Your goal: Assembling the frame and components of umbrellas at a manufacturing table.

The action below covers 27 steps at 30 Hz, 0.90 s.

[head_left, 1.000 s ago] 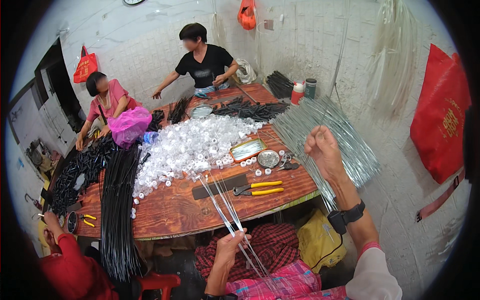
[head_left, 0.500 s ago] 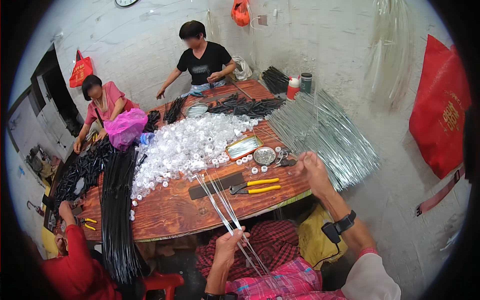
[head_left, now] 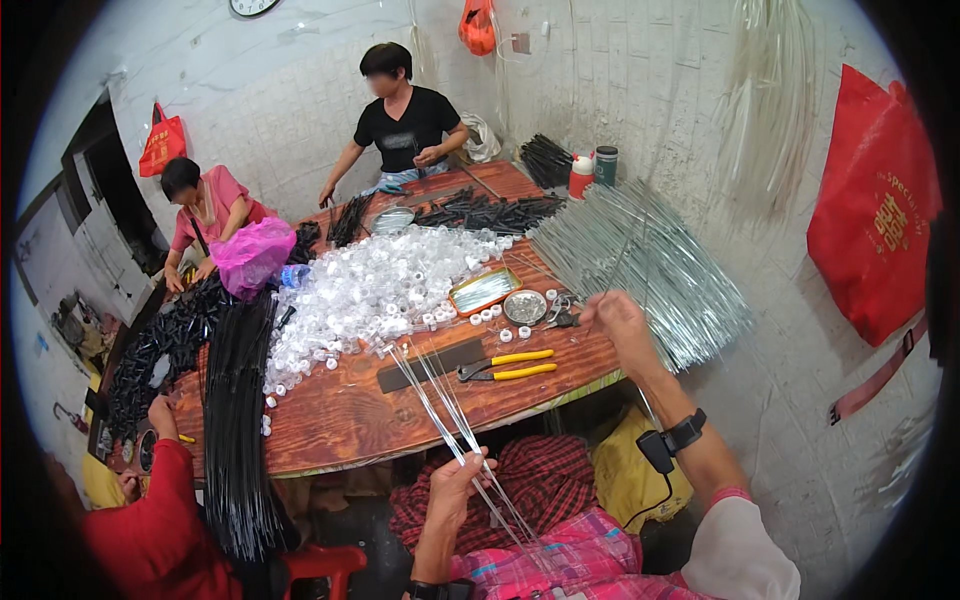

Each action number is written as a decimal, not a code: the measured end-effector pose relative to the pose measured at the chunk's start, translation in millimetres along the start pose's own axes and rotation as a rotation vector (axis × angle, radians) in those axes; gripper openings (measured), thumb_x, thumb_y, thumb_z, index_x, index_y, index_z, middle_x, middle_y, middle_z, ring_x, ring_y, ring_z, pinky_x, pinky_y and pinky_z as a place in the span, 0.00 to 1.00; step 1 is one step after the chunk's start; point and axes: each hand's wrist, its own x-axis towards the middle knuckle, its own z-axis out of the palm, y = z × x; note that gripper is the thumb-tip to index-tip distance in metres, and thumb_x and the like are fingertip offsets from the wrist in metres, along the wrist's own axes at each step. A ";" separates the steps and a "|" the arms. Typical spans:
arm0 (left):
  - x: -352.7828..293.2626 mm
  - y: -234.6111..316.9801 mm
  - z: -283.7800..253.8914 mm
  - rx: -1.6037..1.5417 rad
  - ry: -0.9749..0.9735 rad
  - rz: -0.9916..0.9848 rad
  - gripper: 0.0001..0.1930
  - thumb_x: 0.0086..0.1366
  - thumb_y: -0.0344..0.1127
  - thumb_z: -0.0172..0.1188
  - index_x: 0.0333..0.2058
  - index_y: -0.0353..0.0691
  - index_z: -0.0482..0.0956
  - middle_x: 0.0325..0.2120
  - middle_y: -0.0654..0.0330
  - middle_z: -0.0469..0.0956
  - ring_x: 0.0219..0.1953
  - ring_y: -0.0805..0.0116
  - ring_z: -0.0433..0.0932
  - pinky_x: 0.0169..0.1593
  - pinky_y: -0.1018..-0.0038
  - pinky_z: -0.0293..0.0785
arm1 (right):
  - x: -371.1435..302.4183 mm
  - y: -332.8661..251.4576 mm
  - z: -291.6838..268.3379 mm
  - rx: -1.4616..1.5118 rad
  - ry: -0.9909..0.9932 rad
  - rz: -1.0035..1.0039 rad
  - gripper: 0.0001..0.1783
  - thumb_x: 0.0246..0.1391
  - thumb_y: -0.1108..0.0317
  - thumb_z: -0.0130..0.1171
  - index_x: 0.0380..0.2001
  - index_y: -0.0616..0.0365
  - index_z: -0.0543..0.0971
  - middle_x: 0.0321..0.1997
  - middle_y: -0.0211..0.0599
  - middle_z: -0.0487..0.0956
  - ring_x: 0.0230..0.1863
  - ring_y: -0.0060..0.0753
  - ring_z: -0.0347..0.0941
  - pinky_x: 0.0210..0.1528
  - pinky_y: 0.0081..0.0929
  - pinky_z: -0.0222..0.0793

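Several thin silvery metal rods [head_left: 436,408] are pinched in my left hand [head_left: 458,486], low in front of me; they slant up over the table's front edge, with pale tips near the plastic pile. My right hand [head_left: 620,322] is raised beside the large stack of metal rods [head_left: 640,262] at the right, its fingers closed. A thin, blurred rod appears to run through them, its lower end showing below the forearm. Yellow-handled pliers [head_left: 510,365] lie on the table between my hands, next to a dark flat strip [head_left: 400,377].
Clear plastic pieces with white caps [head_left: 370,290] are heaped mid-table. A tray of short rods [head_left: 487,291] and a dish of small metal parts [head_left: 525,308] stand nearby. Long black rods [head_left: 235,420] overhang the front edge at left. Three other people work around the table.
My right hand has moved slightly left and up beside the rod stack. My left hand keeps its rods almost in place. At left, the red-sleeved co-worker's hand has shifted right.
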 end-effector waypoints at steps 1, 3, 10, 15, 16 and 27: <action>-1.0 -1.0 -0.3 -0.010 -0.014 0.006 0.19 0.66 0.40 0.62 0.50 0.32 0.78 0.36 0.55 0.83 0.35 0.72 0.80 0.40 0.77 0.76 | -10.2 15.0 -10.3 -0.151 0.016 0.118 0.15 0.66 0.58 0.51 0.42 0.60 0.75 0.36 0.31 0.79 0.38 0.20 0.74 0.43 0.20 0.71; -0.1 -5.0 -1.8 0.006 0.006 -0.012 0.19 0.65 0.40 0.62 0.50 0.32 0.78 0.36 0.55 0.83 0.34 0.72 0.80 0.40 0.77 0.76 | -25.3 46.5 -17.2 -0.154 0.082 0.184 0.15 0.67 0.59 0.50 0.43 0.62 0.76 0.36 0.34 0.80 0.38 0.22 0.74 0.42 0.21 0.70; 0.1 1.3 2.4 0.010 0.008 -0.020 0.19 0.66 0.39 0.62 0.50 0.32 0.78 0.35 0.55 0.83 0.34 0.73 0.80 0.39 0.76 0.76 | -34.1 -4.6 -5.4 -0.086 0.055 0.166 0.17 0.66 0.58 0.51 0.43 0.64 0.76 0.27 0.27 0.74 0.30 0.18 0.69 0.37 0.18 0.65; -0.7 1.8 7.4 -0.006 0.023 0.023 0.18 0.65 0.38 0.62 0.49 0.31 0.78 0.35 0.55 0.83 0.33 0.73 0.80 0.39 0.77 0.77 | -67.1 -30.6 -14.3 0.147 0.095 0.278 0.17 0.66 0.57 0.51 0.41 0.61 0.75 0.20 0.21 0.65 0.22 0.14 0.58 0.26 0.17 0.55; -0.4 1.4 5.4 -0.007 0.029 0.025 0.18 0.65 0.38 0.62 0.49 0.31 0.78 0.35 0.55 0.83 0.33 0.73 0.80 0.39 0.77 0.77 | -75.5 -38.0 -16.0 0.215 0.084 0.289 0.17 0.66 0.56 0.51 0.40 0.61 0.75 0.20 0.20 0.64 0.21 0.14 0.56 0.25 0.17 0.53; -22.6 9.2 9.4 0.054 0.007 0.119 0.17 0.65 0.36 0.61 0.47 0.31 0.78 0.34 0.55 0.82 0.31 0.70 0.80 0.35 0.76 0.76 | -179.4 -87.9 -11.8 0.060 -0.045 0.327 0.20 0.67 0.56 0.50 0.36 0.66 0.75 0.18 0.24 0.65 0.21 0.15 0.58 0.25 0.16 0.53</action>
